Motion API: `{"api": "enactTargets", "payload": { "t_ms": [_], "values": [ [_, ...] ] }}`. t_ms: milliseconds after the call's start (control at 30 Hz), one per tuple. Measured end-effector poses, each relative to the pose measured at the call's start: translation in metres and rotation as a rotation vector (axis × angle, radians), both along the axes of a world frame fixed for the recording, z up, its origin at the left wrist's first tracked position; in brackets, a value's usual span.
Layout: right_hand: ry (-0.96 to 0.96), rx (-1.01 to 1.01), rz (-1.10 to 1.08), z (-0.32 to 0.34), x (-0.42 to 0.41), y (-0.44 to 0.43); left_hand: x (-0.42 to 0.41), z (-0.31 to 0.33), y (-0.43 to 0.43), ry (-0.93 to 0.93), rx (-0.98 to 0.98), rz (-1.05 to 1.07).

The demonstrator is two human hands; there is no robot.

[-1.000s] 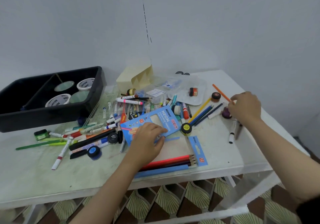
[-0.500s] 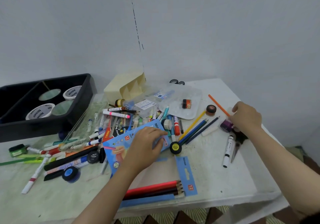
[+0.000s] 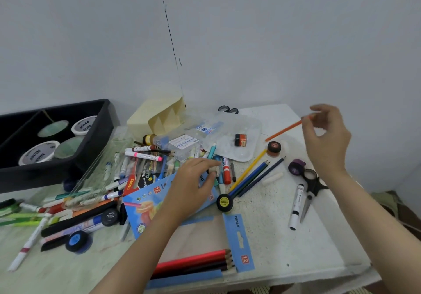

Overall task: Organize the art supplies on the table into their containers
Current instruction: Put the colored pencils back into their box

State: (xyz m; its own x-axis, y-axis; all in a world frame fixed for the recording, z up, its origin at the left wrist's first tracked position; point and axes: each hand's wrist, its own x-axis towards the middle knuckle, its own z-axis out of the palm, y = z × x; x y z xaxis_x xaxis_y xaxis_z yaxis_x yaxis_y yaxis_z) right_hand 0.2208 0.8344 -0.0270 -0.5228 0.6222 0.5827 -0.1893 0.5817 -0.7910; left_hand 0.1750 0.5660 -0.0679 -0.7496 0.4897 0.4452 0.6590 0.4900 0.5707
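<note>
My right hand [image 3: 325,141] is raised above the table's right side and pinches the end of an orange pencil [image 3: 284,131], lifting it at a slant. My left hand [image 3: 193,186] rests on a blue pencil box [image 3: 145,205] in the middle, fingers reaching toward the markers beside it. Yellow, blue and dark pencils [image 3: 250,175] lie fanned out between my hands. An open blue pencil pack [image 3: 205,262] with red and dark pencils lies at the front edge. A heap of markers [image 3: 75,209] covers the table's left half.
A black bin [image 3: 95,152] with white tubs stands at the back left. A cream organiser [image 3: 157,116] and a clear plastic tray [image 3: 246,148] with an orange jar sit at the back. Scissors [image 3: 312,186], a white marker [image 3: 297,205] and a purple jar [image 3: 296,167] lie at right.
My right hand rose from beside the purple jar, lifting the orange pencil off the table. My left hand slid a little further right across the blue box. The camera moved closer.
</note>
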Motion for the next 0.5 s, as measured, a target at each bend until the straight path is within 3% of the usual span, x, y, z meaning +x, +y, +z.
{"api": "enactTargets", "payload": {
  "t_ms": [100,167,233,367,500],
  "values": [
    [0.231,-0.062,0.071,0.027,0.003,-0.019,0.001,0.009,0.006,-0.087,0.058,0.007],
    [0.235,-0.12,0.17,0.041,0.005,-0.031,0.003,0.017,0.011,-0.13,0.115,-0.017],
    [0.113,-0.196,0.319,0.049,0.005,-0.044,0.008,0.025,0.018,-0.228,0.2,-0.077],
    [-0.119,-0.258,0.552,0.045,0.003,-0.068,0.018,0.04,0.03,-0.61,0.33,-0.263],
    [-0.277,-0.135,0.557,0.025,-0.008,-0.067,0.023,0.041,0.028,-0.815,0.322,-0.275]
  ]
}}
